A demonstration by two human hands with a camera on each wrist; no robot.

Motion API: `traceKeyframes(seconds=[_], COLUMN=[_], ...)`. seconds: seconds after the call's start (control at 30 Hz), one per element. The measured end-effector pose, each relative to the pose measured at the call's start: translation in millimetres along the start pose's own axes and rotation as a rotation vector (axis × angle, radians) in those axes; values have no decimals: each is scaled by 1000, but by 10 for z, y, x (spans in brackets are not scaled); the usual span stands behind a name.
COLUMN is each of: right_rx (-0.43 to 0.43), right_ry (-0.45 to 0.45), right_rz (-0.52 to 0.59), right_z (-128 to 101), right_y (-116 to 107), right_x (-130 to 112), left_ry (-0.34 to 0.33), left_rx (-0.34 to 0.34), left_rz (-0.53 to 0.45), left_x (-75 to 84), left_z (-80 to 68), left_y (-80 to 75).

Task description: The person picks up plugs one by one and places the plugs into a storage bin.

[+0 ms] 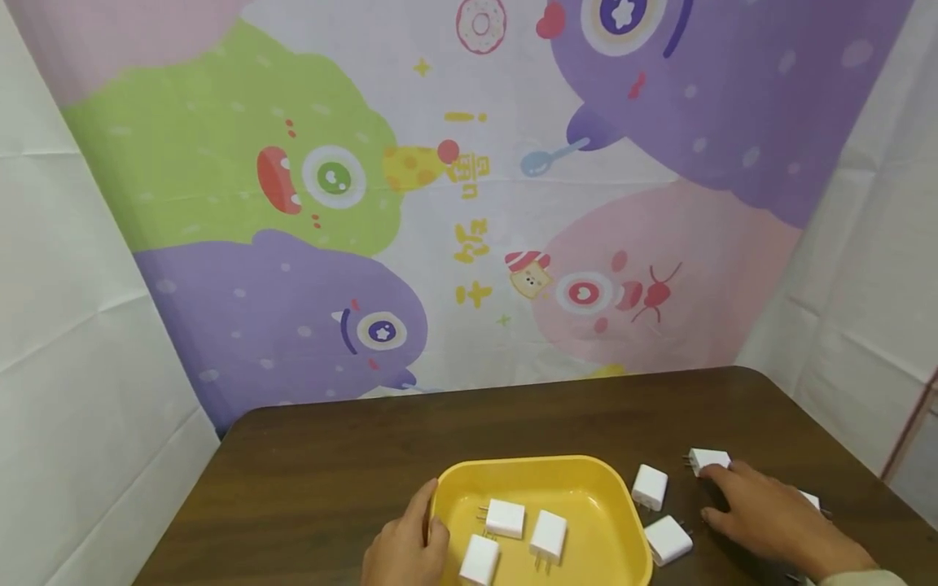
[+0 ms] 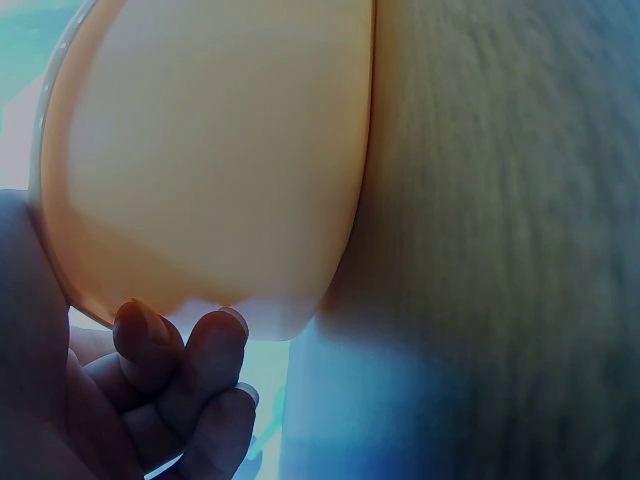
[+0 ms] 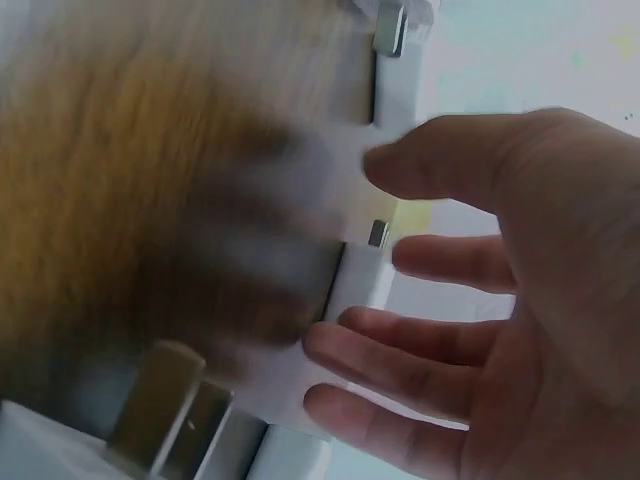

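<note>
Yellow plastic, a shallow rounded tray (image 1: pixel 586 480) sits on the dark brown wooden table (image 1: pixel 330 472) with three white two-pin plug adapters (image 1: pixel 506 518) inside. The left hand (image 1: pixel 405 545) grips its near-left rim, thumb over the edge and fingers curled beneath. The right hand (image 1: pixel 769 517), fingers spread and relaxed, rests its fingertips against another white adapter (image 1: pixel 707 460) right of the tray; more lie nearby.
</note>
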State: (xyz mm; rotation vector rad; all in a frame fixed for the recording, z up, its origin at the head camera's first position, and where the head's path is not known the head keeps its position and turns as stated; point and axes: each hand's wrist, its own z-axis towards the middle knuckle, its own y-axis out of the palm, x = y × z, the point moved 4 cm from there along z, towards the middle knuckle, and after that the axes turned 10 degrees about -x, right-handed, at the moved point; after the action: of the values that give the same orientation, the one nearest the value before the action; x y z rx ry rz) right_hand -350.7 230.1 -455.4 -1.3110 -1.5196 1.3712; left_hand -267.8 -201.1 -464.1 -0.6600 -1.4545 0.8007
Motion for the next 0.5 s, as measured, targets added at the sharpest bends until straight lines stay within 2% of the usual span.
traceKeyframes(seconds=[0.27,0.5], right_rx=[72,36], right_ry=[-12,10], right_rz=[12,52], right_z=[192,325], right_y=[-93,-141], right_x=[113,201], left_ry=[3,7], left_rx=[1,-8], left_rz=[-4,-15], left_x=[-7,1], left_z=[-5,-4], left_y=[-10,-8])
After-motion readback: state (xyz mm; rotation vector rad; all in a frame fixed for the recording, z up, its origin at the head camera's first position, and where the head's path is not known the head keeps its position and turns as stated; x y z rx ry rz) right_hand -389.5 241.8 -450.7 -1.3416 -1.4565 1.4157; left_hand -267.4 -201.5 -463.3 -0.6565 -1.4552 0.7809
